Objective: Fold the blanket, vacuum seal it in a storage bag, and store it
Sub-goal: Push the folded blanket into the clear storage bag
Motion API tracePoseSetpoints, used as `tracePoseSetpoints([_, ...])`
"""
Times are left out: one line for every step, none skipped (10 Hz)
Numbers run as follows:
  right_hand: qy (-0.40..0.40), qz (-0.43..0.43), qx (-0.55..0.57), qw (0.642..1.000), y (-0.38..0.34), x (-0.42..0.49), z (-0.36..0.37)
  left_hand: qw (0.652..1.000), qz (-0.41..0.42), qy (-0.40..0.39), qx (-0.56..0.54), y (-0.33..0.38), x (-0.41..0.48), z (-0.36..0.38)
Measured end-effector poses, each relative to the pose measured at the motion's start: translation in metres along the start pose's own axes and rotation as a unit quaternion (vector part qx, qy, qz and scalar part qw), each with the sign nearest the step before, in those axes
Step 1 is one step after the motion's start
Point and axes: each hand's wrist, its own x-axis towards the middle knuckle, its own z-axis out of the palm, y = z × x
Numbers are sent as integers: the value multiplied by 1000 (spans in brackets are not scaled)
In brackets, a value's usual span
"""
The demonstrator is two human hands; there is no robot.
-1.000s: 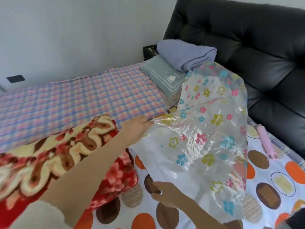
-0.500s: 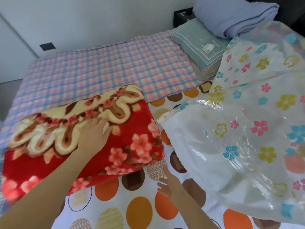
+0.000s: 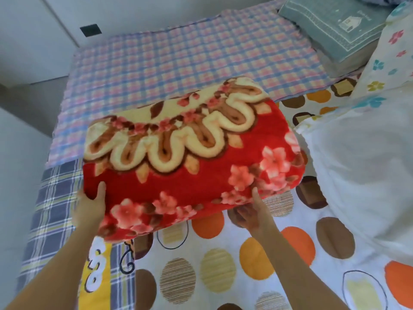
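Observation:
The folded red blanket (image 3: 190, 157), with cream scrolls and pink flowers, fills the middle of the view, its near edge raised off the bed. My left hand (image 3: 91, 204) grips its near left corner, thumb on top. Under the near right corner sits my right hand (image 3: 250, 213), fingers tucked beneath and thumb against the side. The clear flower-printed storage bag (image 3: 362, 153) lies puffed up on the bed to the right, apart from both hands.
The bed carries a polka-dot sheet (image 3: 257, 260), a pink-blue checked cover (image 3: 183, 57) beyond the blanket and a plaid sheet (image 3: 53, 211) at left. A green folded pillow (image 3: 330, 25) lies at the far right. Floor and white wall run along the left.
Both hands have let go of the bag and moved left to the blanket. They now grip its near corners and lift that edge; the view has tilted down and left.

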Motion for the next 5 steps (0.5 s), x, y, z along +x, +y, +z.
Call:
tracePoseSetpoints([56, -24, -18, 998, 25, 24, 17, 971, -74, -160, -158, -17, 11, -9])
tracePoseSetpoints([106, 0, -13, 994, 41, 28, 36, 916, -102, -286, -261, -24, 14, -5])
tracePoseSetpoints([70, 13, 28, 997, 70, 31, 52, 871, -196, -310, -326, -45, 29, -1])
tracePoseSetpoints([74, -6, 69, 995, 90, 44, 59, 835, -294, -356, -298, -55, 28, 1])
tracePoseSetpoints([154, -48, 37, 986, 90, 57, 66, 837, -343, -317, -286, -57, 23, 14])
